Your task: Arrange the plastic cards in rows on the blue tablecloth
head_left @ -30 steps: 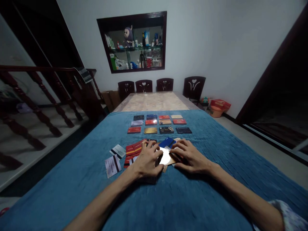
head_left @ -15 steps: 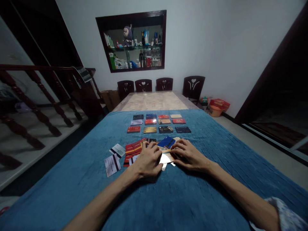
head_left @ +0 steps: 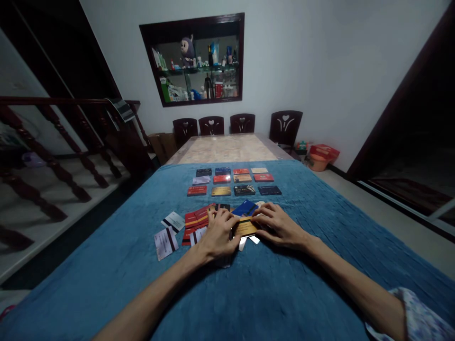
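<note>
A gold card (head_left: 246, 228) with a dark stripe spans the gap between my two hands, above a loose heap of cards. My left hand (head_left: 221, 233) is closed at its left edge, fingers bent over the heap. On the opposite edge, my right hand (head_left: 279, 224) grips it between thumb and curled fingers. A blue card (head_left: 245, 208) lies just beyond. Red cards (head_left: 192, 220) with yellow and dark stripes spread to the left of my left hand. Farther left are a pale purple card (head_left: 166, 243) and a silvery card (head_left: 173, 221). White card corners (head_left: 242, 244) poke out underneath.
Beyond the heap, cards or small card stacks stand in three rows, including a gold one (head_left: 221, 191) and a black one (head_left: 244, 190). A blue cloth (head_left: 124, 265) covers the near table. Chairs (head_left: 286, 127), a railing (head_left: 46, 123) and a wall cabinet (head_left: 192, 61) surround it.
The card between my hands has tilted: its bright glare is gone and its gold face with the dark stripe shows. Both hands have shifted only slightly.
</note>
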The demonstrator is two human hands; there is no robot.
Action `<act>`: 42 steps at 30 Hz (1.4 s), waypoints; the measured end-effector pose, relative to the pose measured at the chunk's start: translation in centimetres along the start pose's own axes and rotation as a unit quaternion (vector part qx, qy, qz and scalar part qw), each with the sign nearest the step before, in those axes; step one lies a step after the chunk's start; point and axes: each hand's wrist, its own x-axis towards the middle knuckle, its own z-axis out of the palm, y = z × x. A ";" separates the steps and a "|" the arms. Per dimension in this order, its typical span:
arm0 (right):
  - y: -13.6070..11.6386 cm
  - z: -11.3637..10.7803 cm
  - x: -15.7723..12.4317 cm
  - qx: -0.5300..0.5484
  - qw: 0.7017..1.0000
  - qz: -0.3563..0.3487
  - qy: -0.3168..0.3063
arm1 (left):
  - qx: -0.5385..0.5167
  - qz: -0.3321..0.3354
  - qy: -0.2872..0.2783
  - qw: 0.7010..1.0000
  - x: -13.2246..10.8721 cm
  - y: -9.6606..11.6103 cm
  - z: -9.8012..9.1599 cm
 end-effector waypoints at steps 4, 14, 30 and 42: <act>0.1 0.2 0.0 -0.010 1.000 0.002 0.006 | 0.009 0.028 0.011 1.000 0.0 -0.1 0.0; 0.8 1.0 0.1 -0.010 0.999 0.003 0.053 | 0.019 0.077 0.048 0.996 0.2 -0.8 0.1; 0.8 1.5 1.7 0.093 0.977 0.061 0.184 | 0.024 0.028 0.090 0.995 0.6 -1.9 0.4; -0.5 0.8 4.0 0.147 0.965 0.072 0.203 | -0.023 -0.007 0.066 0.998 0.8 -2.2 0.2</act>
